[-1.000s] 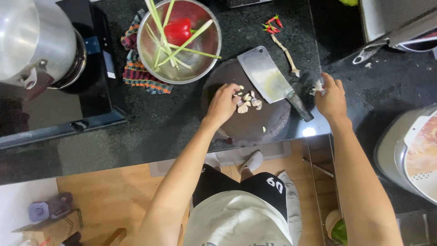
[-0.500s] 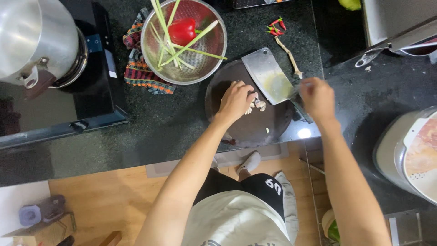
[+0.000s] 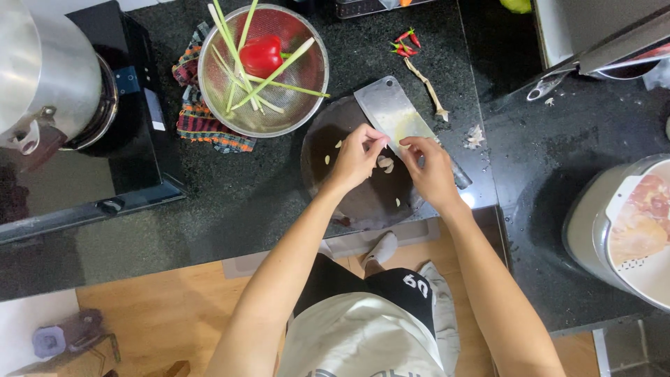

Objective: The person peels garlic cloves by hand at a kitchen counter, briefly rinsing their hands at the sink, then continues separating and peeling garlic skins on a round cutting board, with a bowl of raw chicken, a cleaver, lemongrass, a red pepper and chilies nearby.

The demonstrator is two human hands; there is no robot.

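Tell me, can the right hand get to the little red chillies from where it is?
Probably yes. The right hand is over the round dark board, and the red chillies lie on open counter beyond the cleaver. Nothing covers them; the hand only needs to reach past the blade.

- It was a home kitchen, with a dark speckled stone counter [image 3: 265, 202] running above a wooden floor [image 3: 153, 328].
- A big steel pot [image 3: 49, 77] sat on a black cooktop [image 3: 91, 174].
- A metal colander [image 3: 264, 70] held a red pepper [image 3: 262, 54] and green stalks.
- A cleaver [image 3: 398, 122] lay on a round dark chopping board [image 3: 363, 195], with small red chillies [image 3: 406, 40] near it.
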